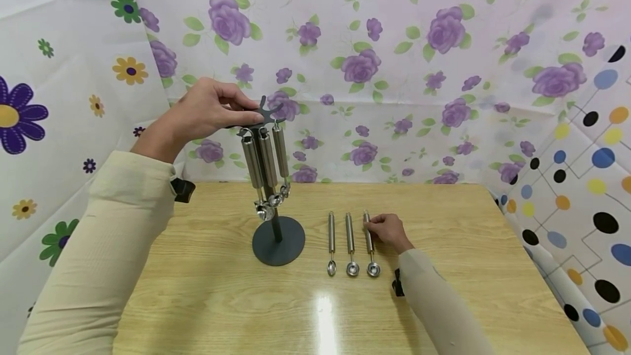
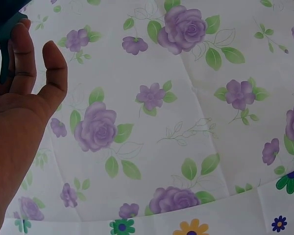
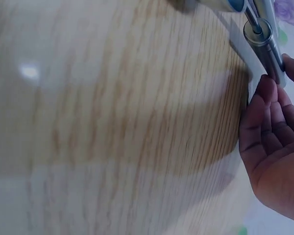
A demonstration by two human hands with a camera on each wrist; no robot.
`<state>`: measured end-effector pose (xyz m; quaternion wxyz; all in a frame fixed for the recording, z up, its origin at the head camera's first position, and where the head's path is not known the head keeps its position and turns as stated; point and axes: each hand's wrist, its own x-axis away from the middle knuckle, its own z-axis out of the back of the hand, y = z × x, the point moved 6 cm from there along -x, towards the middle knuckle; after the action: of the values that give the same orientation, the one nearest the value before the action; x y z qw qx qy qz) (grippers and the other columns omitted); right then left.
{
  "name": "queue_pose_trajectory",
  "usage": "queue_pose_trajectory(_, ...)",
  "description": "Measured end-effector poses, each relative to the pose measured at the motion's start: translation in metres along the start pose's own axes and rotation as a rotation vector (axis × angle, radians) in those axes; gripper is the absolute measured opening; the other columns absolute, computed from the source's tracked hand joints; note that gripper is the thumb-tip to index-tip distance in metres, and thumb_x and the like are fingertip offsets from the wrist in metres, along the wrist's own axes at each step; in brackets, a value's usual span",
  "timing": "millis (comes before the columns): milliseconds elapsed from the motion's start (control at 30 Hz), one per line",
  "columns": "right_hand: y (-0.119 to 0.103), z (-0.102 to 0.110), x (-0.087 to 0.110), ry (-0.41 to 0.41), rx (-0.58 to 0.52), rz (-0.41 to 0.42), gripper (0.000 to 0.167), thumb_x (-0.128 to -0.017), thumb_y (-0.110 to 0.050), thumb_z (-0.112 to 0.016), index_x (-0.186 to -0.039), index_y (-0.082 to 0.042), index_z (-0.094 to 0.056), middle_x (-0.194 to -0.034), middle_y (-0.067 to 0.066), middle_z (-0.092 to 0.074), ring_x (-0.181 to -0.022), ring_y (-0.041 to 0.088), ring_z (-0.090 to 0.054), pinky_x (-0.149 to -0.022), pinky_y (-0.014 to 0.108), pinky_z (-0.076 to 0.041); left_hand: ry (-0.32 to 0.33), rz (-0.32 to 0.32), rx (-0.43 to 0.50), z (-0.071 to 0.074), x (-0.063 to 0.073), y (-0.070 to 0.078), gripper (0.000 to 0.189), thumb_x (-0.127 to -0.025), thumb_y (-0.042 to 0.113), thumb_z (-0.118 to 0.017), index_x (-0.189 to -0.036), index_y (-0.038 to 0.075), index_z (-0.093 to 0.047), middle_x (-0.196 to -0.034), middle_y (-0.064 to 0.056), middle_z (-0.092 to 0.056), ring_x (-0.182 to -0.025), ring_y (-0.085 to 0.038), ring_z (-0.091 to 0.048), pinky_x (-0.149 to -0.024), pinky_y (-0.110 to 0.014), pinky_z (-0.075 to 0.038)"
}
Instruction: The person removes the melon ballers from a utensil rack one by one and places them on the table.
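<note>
My left hand [image 1: 212, 107] holds the hooked top of a dark metal utensil stand [image 1: 270, 115] between thumb and fingers. Three steel-handled utensils [image 1: 253, 162] with small round heads hang from its hooks. On the table to the right of the stand, three similar steel utensils lie side by side, heads toward me: one with a narrow oval scoop [image 1: 332, 267], one with a ringed round head [image 1: 352, 268], and a rightmost melon baller [image 1: 373, 269]. My right hand [image 1: 391, 232] pinches that melon baller near its handle's top; its handle [image 3: 267, 55] shows between thumb and fingertips in the right wrist view.
The stand's round base [image 1: 291, 253] rests on a wooden table [image 1: 222, 295]. Floral cloth [image 1: 345, 141] hangs behind the table's back edge. Patterned sheets [image 1: 567, 207] close in the right side, and a flowered white one [image 1: 64, 169] the left.
</note>
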<state>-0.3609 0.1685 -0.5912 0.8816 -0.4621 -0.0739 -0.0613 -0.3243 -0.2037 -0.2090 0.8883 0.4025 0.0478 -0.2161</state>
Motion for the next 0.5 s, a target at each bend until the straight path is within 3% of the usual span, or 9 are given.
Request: queue_pose_trajectory(500, 0.0014, -0.0056, -0.0032, 0.002, 0.068, -0.019, 0.024, -0.091, -0.023, -0.075, -0.092, 0.001, -0.075, -0.071, 0.008, -0.067, -0.059, 0.016, -0.059, -0.055, 0.027, -0.046, 0.004, -0.005, 0.004, -0.0006, -0.0011, 0.0003, 0.02, -0.089, 0.014, -0.078, -0.105, 0.002, -0.077, -0.097, -0.005, -0.07, -0.082, -0.017, -0.064, -0.066, -0.024, -0.048)
